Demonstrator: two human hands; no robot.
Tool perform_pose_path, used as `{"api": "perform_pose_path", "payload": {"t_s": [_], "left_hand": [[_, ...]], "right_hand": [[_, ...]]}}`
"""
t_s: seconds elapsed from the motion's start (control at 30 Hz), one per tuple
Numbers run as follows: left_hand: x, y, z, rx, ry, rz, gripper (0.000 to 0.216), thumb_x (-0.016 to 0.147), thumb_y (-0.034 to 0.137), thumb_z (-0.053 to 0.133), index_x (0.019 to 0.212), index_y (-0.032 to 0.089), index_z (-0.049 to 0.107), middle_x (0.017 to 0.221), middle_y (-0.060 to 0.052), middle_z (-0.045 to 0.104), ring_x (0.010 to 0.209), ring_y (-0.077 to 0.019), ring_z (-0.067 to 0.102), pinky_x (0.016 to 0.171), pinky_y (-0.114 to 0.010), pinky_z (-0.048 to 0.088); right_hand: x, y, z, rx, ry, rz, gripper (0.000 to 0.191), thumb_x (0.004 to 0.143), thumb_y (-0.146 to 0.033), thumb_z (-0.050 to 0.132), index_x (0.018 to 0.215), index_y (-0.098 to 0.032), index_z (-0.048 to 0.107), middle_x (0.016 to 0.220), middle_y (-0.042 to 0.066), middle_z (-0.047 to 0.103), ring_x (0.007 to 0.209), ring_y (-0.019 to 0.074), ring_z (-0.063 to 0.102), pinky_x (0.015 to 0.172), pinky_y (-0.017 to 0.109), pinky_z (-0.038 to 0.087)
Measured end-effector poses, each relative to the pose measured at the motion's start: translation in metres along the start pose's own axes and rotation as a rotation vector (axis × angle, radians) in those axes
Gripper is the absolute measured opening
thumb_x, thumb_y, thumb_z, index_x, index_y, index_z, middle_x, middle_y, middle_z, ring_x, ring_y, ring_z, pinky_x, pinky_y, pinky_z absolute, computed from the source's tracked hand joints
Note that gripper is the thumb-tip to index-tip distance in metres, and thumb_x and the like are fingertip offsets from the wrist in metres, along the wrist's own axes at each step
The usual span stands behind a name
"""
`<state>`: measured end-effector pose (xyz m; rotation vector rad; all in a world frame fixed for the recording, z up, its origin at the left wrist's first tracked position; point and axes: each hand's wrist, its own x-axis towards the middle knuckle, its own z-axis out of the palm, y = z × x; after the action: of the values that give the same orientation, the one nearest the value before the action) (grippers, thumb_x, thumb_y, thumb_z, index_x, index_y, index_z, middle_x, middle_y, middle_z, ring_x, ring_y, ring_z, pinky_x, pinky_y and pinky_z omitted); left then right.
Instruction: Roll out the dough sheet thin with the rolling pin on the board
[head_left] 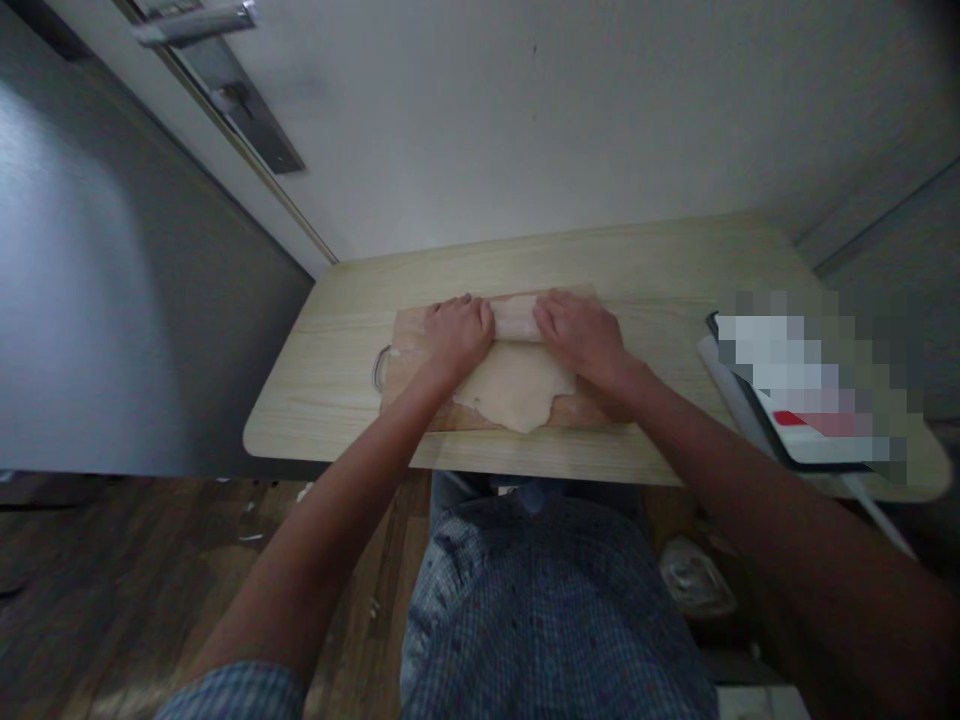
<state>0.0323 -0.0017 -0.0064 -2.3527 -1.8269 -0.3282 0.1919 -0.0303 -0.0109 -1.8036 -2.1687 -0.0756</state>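
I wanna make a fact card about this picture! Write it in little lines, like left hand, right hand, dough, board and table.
Left hand: left hand, curled over one end of the pale roll
Right hand: right hand, curled over its other end
Pale roll: a pin or rolled dough, hard to tell
Dough: flat dough sheet, ragged edge, on the board
Board: wooden board, metal ring at its left
Table: pale wooden table, under the board
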Motion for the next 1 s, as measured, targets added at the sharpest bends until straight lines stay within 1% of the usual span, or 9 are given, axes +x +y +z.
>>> {"api": "perform_pose_path", "payload": {"t_s": [0.1, 0.17, 0.27, 0.37, 0.47, 0.57, 0.7, 0.8, 1.0], "left_hand": [[-0.017, -0.003, -0.001, -0.019, 0.071, 0.069, 0.047, 0.091, 0.033, 0.018, 0.096, 0.015, 0.061, 0.098, -0.010, 0.065, 0.092, -0.0227, 0.058, 0.085, -0.037, 0.038], [-0.028, -0.005, -0.001, -0.027, 0.103, 0.094, 0.044, 0.091, 0.033, 0.019, 0.107, 0.016, 0.056, 0.108, -0.010, 0.062, 0.102, -0.0234, 0.054, 0.090, -0.038, 0.035], [-0.044, -0.007, -0.001, -0.033, 0.130, 0.101, 0.044, 0.091, 0.036, 0.023, 0.126, 0.016, 0.041, 0.134, -0.012, 0.042, 0.124, -0.0252, 0.035, 0.100, -0.042, 0.028], [-0.060, -0.009, 0.002, -0.062, 0.135, 0.018, 0.054, 0.090, 0.042, 0.025, 0.136, 0.016, 0.022, 0.144, -0.015, 0.022, 0.134, -0.0268, 0.015, 0.103, -0.048, 0.022], [-0.071, -0.012, 0.005, -0.114, 0.098, -0.094, 0.063, 0.089, 0.045, 0.025, 0.139, 0.011, 0.009, 0.145, -0.020, 0.014, 0.134, -0.0288, 0.009, 0.102, -0.051, 0.022], [-0.076, -0.014, 0.005, -0.132, 0.048, -0.156, 0.065, 0.088, 0.043, 0.027, 0.137, 0.004, 0.010, 0.143, -0.026, 0.012, 0.134, -0.0301, 0.009, 0.102, -0.049, 0.025], [-0.079, -0.015, 0.001, -0.119, -0.044, -0.145, 0.059, 0.089, 0.040, 0.024, 0.134, 0.001, 0.022, 0.140, -0.026, 0.025, 0.132, -0.0302, 0.020, 0.103, -0.047, 0.025], [-0.081, -0.015, -0.002, -0.075, -0.117, -0.049, 0.059, 0.089, 0.044, 0.026, 0.133, 0.004, 0.028, 0.140, -0.024, 0.025, 0.132, -0.0296, 0.019, 0.104, -0.045, 0.023], [-0.085, -0.018, -0.009, -0.079, -0.199, 0.244, 0.067, 0.084, 0.056, 0.032, 0.138, 0.016, 0.022, 0.146, -0.016, 0.013, 0.134, -0.0299, 0.006, 0.106, -0.050, 0.014]], "right_hand": [[-0.011, -0.001, -0.003, 0.031, -0.024, -0.045, 0.045, 0.091, -0.035, 0.023, 0.112, -0.014, 0.057, 0.119, 0.014, 0.056, 0.105, 0.0245, 0.054, 0.082, 0.039, 0.043], [-0.018, 0.003, -0.004, 0.055, -0.031, -0.106, 0.044, 0.090, -0.039, 0.027, 0.114, -0.015, 0.056, 0.124, 0.014, 0.052, 0.109, 0.0248, 0.052, 0.083, 0.039, 0.043], [-0.025, 0.012, -0.002, 0.141, -0.031, -0.253, 0.038, 0.088, -0.038, 0.037, 0.115, -0.017, 0.055, 0.127, 0.011, 0.051, 0.114, 0.0225, 0.049, 0.088, 0.039, 0.042], [-0.027, 0.021, 0.002, 0.260, -0.008, -0.277, 0.037, 0.083, -0.035, 0.049, 0.114, -0.018, 0.056, 0.122, 0.009, 0.056, 0.110, 0.0217, 0.053, 0.090, 0.039, 0.041], [-0.028, 0.024, 0.006, 0.365, 0.018, -0.227, 0.036, 0.079, -0.031, 0.055, 0.112, -0.016, 0.057, 0.115, 0.009, 0.060, 0.106, 0.0221, 0.055, 0.089, 0.039, 0.043], [-0.029, 0.026, 0.006, 0.435, 0.021, -0.217, 0.032, 0.079, -0.029, 0.055, 0.109, -0.018, 0.059, 0.112, 0.008, 0.062, 0.101, 0.0216, 0.058, 0.086, 0.038, 0.044], [-0.031, 0.027, 0.004, 0.474, 0.055, -0.151, 0.028, 0.079, -0.031, 0.054, 0.103, -0.019, 0.060, 0.103, 0.007, 0.066, 0.087, 0.0208, 0.062, 0.077, 0.036, 0.048], [-0.031, 0.029, 0.006, 0.533, 0.097, -0.102, 0.025, 0.078, -0.030, 0.055, 0.100, -0.019, 0.062, 0.099, 0.006, 0.067, 0.086, 0.0209, 0.062, 0.076, 0.036, 0.048], [-0.028, 0.032, 0.011, 0.729, 0.141, -0.066, 0.021, 0.079, -0.028, 0.053, 0.095, -0.018, 0.064, 0.095, 0.006, 0.068, 0.086, 0.0186, 0.062, 0.078, 0.034, 0.049]]}}
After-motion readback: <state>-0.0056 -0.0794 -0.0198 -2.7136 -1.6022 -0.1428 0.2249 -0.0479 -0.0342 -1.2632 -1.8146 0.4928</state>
